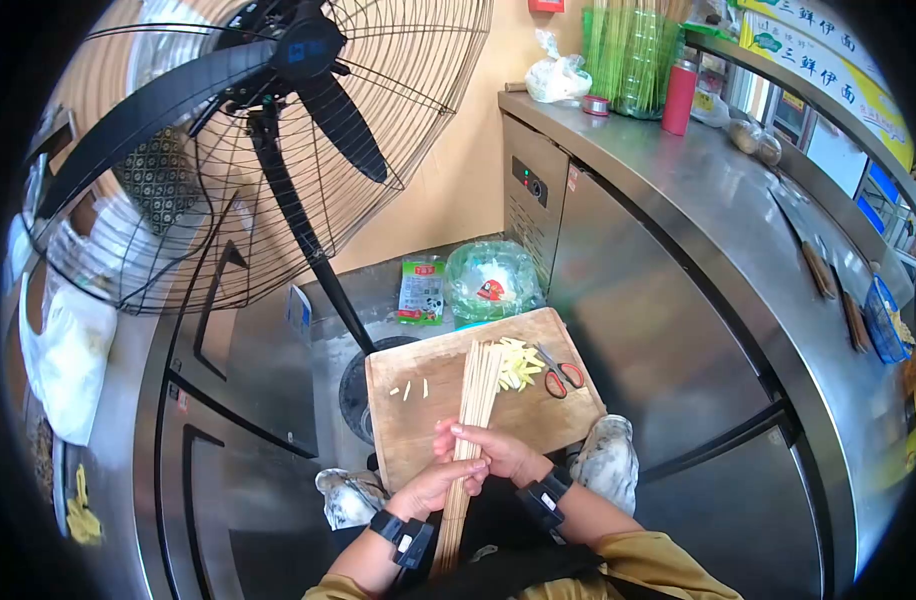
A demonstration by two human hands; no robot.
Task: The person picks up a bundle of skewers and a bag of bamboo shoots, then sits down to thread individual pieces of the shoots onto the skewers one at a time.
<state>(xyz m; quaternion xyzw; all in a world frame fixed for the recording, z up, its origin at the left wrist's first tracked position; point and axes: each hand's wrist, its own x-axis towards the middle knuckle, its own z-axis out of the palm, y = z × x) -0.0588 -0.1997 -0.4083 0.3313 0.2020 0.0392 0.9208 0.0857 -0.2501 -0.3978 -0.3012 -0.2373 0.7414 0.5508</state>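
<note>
Both of my hands grip a long bundle of thin wooden skewers, which stands tilted over the near part of a wooden cutting board. My left hand is wrapped round it lower down. Just above, my right hand closes on the same bundle, and the two hands touch. Right of the bundle's top end lies a pile of pale yellow-green cut pieces. Beside that pile rest scissors with red and black handles. Several small pale slivers lie apart on the board's left side.
A large black fan stands at left. Behind the board sit a green-and-red packet and a green plastic bag. Along the right runs a steel counter with a red bottle, a knife and a blue basket.
</note>
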